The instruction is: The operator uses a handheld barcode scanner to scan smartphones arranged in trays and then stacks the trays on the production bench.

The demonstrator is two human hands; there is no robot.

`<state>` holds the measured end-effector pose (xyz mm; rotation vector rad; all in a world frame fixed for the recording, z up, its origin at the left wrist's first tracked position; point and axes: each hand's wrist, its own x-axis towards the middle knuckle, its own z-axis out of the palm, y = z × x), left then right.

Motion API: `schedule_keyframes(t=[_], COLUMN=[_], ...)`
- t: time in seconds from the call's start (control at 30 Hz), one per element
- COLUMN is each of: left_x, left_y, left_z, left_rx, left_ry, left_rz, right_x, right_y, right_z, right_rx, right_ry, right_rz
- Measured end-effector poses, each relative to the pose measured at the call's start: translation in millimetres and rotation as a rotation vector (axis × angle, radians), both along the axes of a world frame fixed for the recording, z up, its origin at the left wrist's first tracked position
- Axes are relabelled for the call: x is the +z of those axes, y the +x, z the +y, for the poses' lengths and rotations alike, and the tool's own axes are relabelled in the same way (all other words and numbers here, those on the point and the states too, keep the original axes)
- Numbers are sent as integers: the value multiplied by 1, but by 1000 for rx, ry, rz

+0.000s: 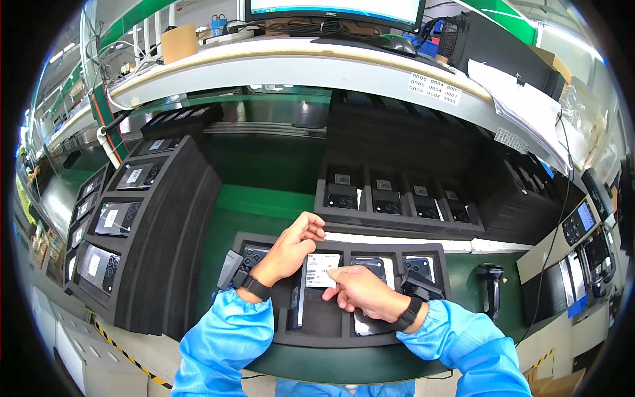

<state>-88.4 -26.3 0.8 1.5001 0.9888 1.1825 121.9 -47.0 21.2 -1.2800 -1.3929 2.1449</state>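
Observation:
A black foam tray (pixel 370 341) lies on the green bench in front of me, its compartments holding dark smartphones. In its second compartment from the left, one smartphone (pixel 296 308) stands tilted on its edge. My right hand (pixel 367 291) pinches the lower right edge of a white printed card (pixel 320 268) between thumb and finger, above that compartment. Just to the card's upper left hovers my left hand (pixel 291 248). Its fingers are loosely bent, the thumb is apart from them, and nothing shows in it. Another smartphone (pixel 372 266) lies right of the card, partly behind my right hand.
Stacked foam trays (pixel 165 218) with phones rise at the left. Another stack (pixel 403 220) stands behind the front tray. A black handheld scanner (pixel 490 288) is at the right. A shelf (pixel 297 49) with a monitor (pixel 337 10) crosses above; a label printer (pixel 582 225) stands far right.

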Motion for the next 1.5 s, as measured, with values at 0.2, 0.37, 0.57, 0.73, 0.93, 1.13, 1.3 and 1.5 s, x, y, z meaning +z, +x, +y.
schedule_keyframes(t=[0.2,0.37,0.57,0.73,0.93,1.13,1.3,1.5], left_x=[5,4,14,37,18,11,6,4], left_y=[21,34,23,-25,-64,-69,-74,-72], left_z=[-17,-22,-19,-43,-89,-93,-90,-92], left_rx=[231,303,290,454,238,228,218,281], left_ry=[197,346,311,328,170,170,190,235], left_rz=[580,1053,770,768,626,471,339,310], right_x=[15,14,-39,-27,40,34,19,22], right_y=[25,143,290,316,211,25,-62,-59], right_z=[-2,-22,-37,-31,-32,-60,-98,-106], right_rx=[-92,-418,-997,-884,-583,-10,21,84], right_ry=[-126,610,1050,885,73,-251,-308,-194], right_rz=[129,-48,-1379,-1222,246,316,302,241])
